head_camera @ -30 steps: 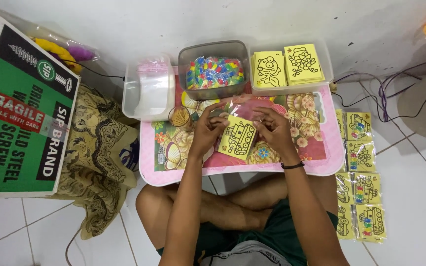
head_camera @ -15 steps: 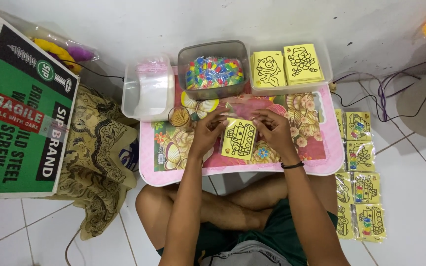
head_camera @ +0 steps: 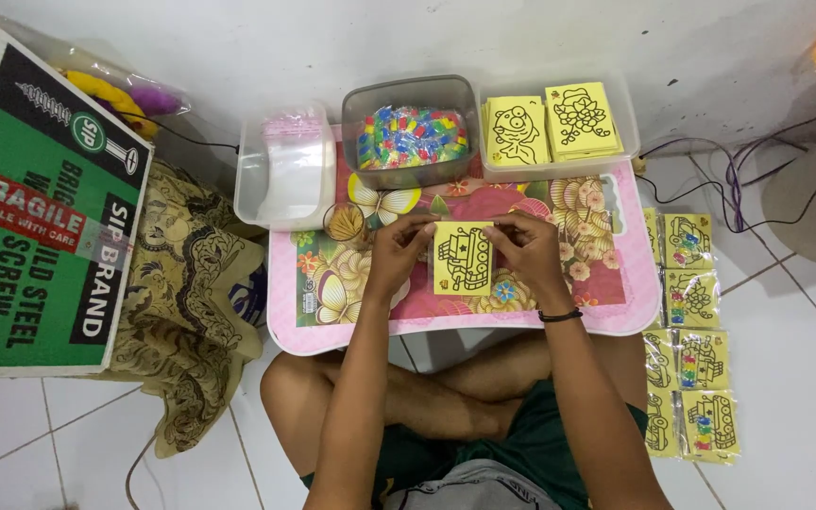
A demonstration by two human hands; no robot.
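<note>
a yellow card [head_camera: 463, 258] with a black vehicle outline is held between the two hands over the low pink desk [head_camera: 630, 302]. its left edge is pinched by the left hand [head_camera: 397, 253], its right edge and top corner by the right hand [head_camera: 528, 247], fingers curled and thumbs on the card face. a black band [head_camera: 560, 315] is worn on the right wrist. just beyond the hands a clear tub [head_camera: 412, 131] of small coloured packets is seen, and beyond the right hand a tray [head_camera: 559, 170] with two stacks of yellow outline cards. beyond the left hand an open clear box [head_camera: 285, 172] with thin plastic bags is placed, and close to that hand a small round glass [head_camera: 343, 223]. to the right of the right hand, on the tiled floor, a row of bagged cards [head_camera: 688, 334] is laid out. far to the left of the left hand a green carton [head_camera: 40, 208] is set beside a patterned cloth [head_camera: 186, 312]. crossed legs are seen under the desk.
</note>
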